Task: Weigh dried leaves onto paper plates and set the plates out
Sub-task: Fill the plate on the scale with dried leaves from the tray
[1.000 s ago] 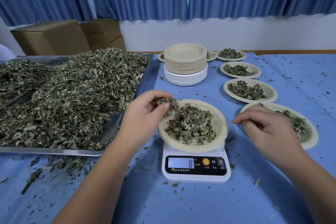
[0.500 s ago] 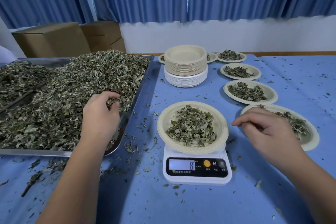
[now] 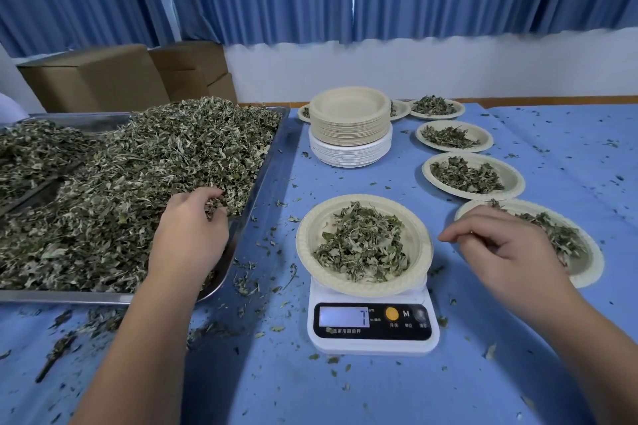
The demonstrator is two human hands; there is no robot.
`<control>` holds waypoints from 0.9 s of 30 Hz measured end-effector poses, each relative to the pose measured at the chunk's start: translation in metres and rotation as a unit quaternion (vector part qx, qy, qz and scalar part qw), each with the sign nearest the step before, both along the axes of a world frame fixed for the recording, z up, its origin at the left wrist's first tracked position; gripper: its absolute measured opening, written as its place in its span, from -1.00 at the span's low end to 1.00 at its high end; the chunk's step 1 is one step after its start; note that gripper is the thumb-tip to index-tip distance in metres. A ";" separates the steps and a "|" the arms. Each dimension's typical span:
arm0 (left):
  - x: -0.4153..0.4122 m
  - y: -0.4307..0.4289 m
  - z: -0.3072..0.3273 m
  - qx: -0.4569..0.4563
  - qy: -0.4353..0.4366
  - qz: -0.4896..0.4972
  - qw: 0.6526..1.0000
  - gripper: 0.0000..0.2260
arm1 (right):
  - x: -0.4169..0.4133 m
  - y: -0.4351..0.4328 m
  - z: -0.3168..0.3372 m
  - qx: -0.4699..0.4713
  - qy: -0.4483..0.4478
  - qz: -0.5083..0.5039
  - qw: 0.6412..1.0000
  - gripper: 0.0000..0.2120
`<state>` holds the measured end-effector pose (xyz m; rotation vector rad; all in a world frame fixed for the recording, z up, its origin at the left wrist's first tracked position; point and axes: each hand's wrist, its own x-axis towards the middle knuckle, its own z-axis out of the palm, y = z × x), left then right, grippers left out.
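A paper plate (image 3: 306, 241) with a heap of dried leaves (image 3: 362, 245) sits on a white kitchen scale (image 3: 373, 326) whose display reads 7. To its left, a big steel tray (image 3: 272, 155) holds a deep pile of loose dried leaves (image 3: 121, 183). My left hand (image 3: 190, 231) is down on that pile at the tray's near right corner, its fingers curled around some leaves. My right hand (image 3: 507, 252) hovers just right of the plate on the scale, fingers loosely curled and holding nothing.
Several filled plates run in a row at the right, the nearest plate (image 3: 591, 272) partly under my right hand. A stack of empty plates (image 3: 348, 121) stands behind the scale. Leaf crumbs litter the blue tablecloth (image 3: 379, 390). Cardboard boxes (image 3: 93, 79) stand behind the tray.
My left hand pinched leaves off the plate on the scale and carried them left into the tray. The scale reading fell from 8 to 7. My right hand stayed put.
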<state>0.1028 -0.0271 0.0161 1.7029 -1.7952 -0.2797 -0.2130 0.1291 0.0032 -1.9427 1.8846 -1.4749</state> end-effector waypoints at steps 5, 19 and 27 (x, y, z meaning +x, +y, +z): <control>0.002 -0.001 -0.003 -0.022 0.007 0.037 0.999 -0.70 | 0.002 0.000 -0.001 0.002 0.007 -0.006 1.000 -0.54; -0.019 0.017 0.010 -0.114 0.115 -0.061 0.985 -0.91 | 0.009 -0.002 -0.004 0.054 -0.053 -0.046 0.996 -0.65; -0.062 0.036 -0.008 -0.006 0.104 -0.147 0.984 -0.77 | 0.024 -0.010 -0.013 0.158 -0.154 -0.097 0.970 -0.84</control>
